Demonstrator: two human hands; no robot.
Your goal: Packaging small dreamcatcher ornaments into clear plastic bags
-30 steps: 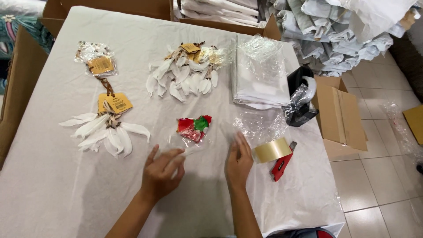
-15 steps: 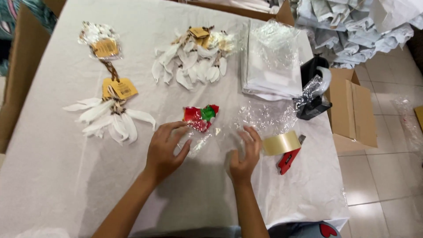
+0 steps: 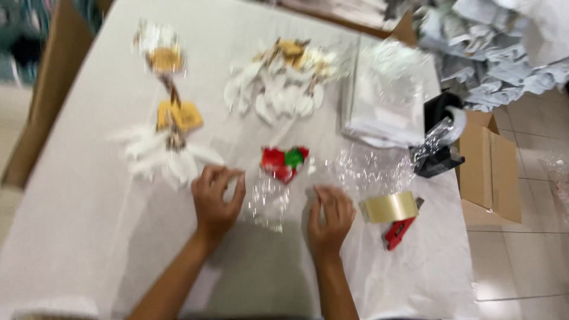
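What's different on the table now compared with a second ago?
The left hand and right hand have spread apart and now sit on either side of the clear bag, which holds the red and green ornament. The bag lies stretched out between them; the picture is too blurred to tell whether either hand has a grip on it. The tape roll, feather ornaments and bag stack stayed put.

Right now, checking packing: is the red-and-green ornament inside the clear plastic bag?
Cannot tell: red-and-green ornament sits at clear plastic bag's top end; blurred.
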